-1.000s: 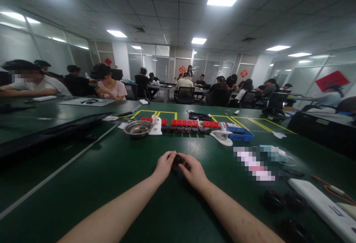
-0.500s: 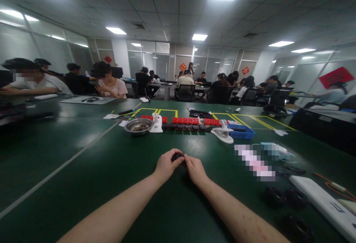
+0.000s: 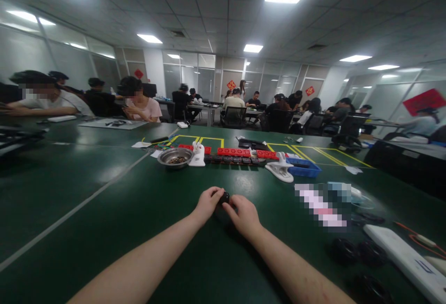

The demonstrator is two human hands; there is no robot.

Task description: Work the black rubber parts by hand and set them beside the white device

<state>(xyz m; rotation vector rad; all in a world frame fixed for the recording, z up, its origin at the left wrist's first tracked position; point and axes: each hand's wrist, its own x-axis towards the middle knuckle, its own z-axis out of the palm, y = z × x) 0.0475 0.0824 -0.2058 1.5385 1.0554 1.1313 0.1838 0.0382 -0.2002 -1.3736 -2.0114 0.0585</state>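
Note:
A small rounded black part [image 3: 225, 197] is held just above the green table; its far side is hidden by fingers. My left hand [image 3: 208, 204] grips it between thumb and forefinger from the left. At its right edge, my right hand [image 3: 245, 213] is closed on the same part, with curled fingers and the thumb tip at its lower side. Beyond both hands lies a row of red blocks with square black pieces [image 3: 240, 159] in front.
A metal bowl of small parts [image 3: 175, 158] and a white clamp stand [image 3: 198, 154] are beyond my hands, left. Another white clamp [image 3: 279, 170] and a blue tray [image 3: 304, 168] are right. Black rings [image 3: 344, 250] and a white power strip [image 3: 404, 253] lie nearer right. People sit behind.
The black part shows more now between the fingers. My right thumb has shifted left and lower, and the right fingers are more curled. The view has turned slightly left.

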